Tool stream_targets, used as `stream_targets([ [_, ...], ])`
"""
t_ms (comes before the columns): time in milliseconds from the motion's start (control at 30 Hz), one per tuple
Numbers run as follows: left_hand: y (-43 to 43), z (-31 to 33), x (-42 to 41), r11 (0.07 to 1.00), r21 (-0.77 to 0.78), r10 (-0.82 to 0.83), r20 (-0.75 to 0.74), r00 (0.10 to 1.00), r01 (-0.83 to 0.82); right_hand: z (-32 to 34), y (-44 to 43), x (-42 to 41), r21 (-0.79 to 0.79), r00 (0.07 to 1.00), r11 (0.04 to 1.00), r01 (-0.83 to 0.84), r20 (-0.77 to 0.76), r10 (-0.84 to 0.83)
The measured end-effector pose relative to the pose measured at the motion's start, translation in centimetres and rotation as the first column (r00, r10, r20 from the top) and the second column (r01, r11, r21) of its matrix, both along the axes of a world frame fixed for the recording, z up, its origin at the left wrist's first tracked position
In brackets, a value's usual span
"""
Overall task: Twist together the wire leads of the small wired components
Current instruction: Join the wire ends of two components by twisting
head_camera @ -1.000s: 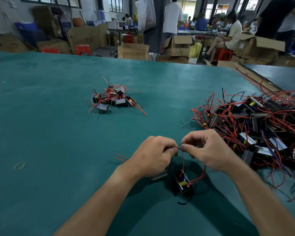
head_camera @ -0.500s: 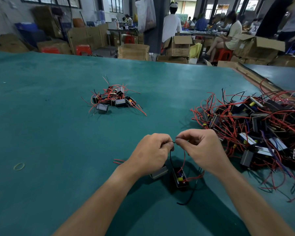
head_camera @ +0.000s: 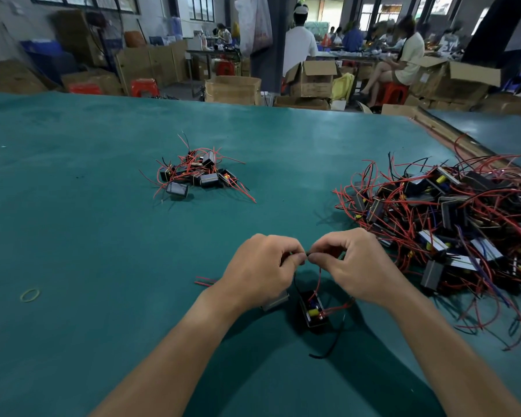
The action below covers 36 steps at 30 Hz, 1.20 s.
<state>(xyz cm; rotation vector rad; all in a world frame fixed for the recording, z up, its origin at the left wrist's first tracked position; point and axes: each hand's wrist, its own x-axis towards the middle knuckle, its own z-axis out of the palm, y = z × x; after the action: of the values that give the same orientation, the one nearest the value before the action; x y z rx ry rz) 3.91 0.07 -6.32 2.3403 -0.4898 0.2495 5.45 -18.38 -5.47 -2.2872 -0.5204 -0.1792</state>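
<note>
Head view, the only one I have. My left hand and right hand meet knuckle to knuckle just above the green table. Each pinches the wire leads between thumb and forefinger, the other fingers curled in. The pinch points are almost touching, and only a short dark stub of lead shows between them. I cannot tell how many turns the twist has.

A red lead drops from the pinch to an open black component lying on the table just below the hands. A second, greyish component peeks out from under the left hand. A black lead trails loose towards me from the open one.

On progress, I judge this to be early. A small pile of components, probably the finished ones, sits well ahead of the left hand. A much larger tangled heap lies right of the right hand, so most of the work seems left to do.

For containers, the black component's casing is open on top and shows a yellow part and a small blue one inside. Beyond the far table edge stand open cardboard boxes, but I cannot see what they hold. A rubber band lies far to the left of the left hand.
</note>
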Motion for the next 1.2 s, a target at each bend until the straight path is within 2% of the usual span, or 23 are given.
stream_targets([
  [67,0.1,0.0,0.0,0.999,0.051,-0.007,0.053,0.999,0.004,0.2,-0.1,-0.1,-0.023,0.998,0.999,-0.024,-0.057,0.023],
  [167,0.1,0.1,0.0,0.997,0.079,-0.025,0.103,0.994,0.017,0.6,-0.4,-0.1,0.027,0.99,0.998,-0.051,-0.127,0.054],
  [400,0.1,0.1,-0.1,0.999,0.044,-0.032,0.147,0.989,0.026,1.0,-0.4,-0.2,0.178,0.957,0.984,-0.017,-0.282,0.068],
  [533,-0.1,0.1,0.0,0.997,0.065,-0.04,0.181,0.983,0.029,1.2,-0.4,0.0,0.312,0.871,0.945,0.094,-0.487,0.074],
  [600,-0.3,0.1,-0.1,0.997,0.075,-0.04,0.195,0.98,0.026,1.3,-0.5,0.0,0.32,0.84,0.942,0.101,-0.535,0.091],
  [700,-0.2,0.0,-0.1,1.0,0.01,-0.001,0.155,0.988,0.0,1.1,-0.4,0.0,0.322,0.891,0.944,0.066,-0.446,0.09],
  [767,0.0,0.0,0.0,0.997,-0.071,0.035,0.1,0.994,-0.028,0.8,-0.4,0.3,0.358,0.962,0.928,0.108,-0.274,-0.006],
  [833,0.0,0.0,0.1,0.993,-0.106,0.061,0.062,0.996,-0.054,0.6,-0.5,0.7,0.378,0.986,0.912,0.161,-0.096,-0.134],
  [900,0.0,0.0,0.1,0.992,-0.108,0.077,0.052,0.996,-0.071,0.4,-0.8,1.2,0.399,0.981,0.897,0.192,-0.048,-0.188],
  [967,0.1,-0.1,0.2,0.991,-0.108,0.088,0.057,0.994,-0.081,-0.1,-1.0,1.5,0.348,0.977,0.913,0.213,-0.105,-0.188],
  [1100,0.0,-0.1,0.3,0.989,-0.124,0.092,0.046,0.995,-0.085,-1.0,-0.7,1.4,-0.016,0.966,0.985,0.17,-0.192,-0.17],
  [1200,-0.1,0.0,0.2,0.984,-0.152,0.101,0.047,0.994,-0.093,-1.0,-0.4,1.1,-0.045,0.958,0.991,0.125,-0.254,-0.132],
])
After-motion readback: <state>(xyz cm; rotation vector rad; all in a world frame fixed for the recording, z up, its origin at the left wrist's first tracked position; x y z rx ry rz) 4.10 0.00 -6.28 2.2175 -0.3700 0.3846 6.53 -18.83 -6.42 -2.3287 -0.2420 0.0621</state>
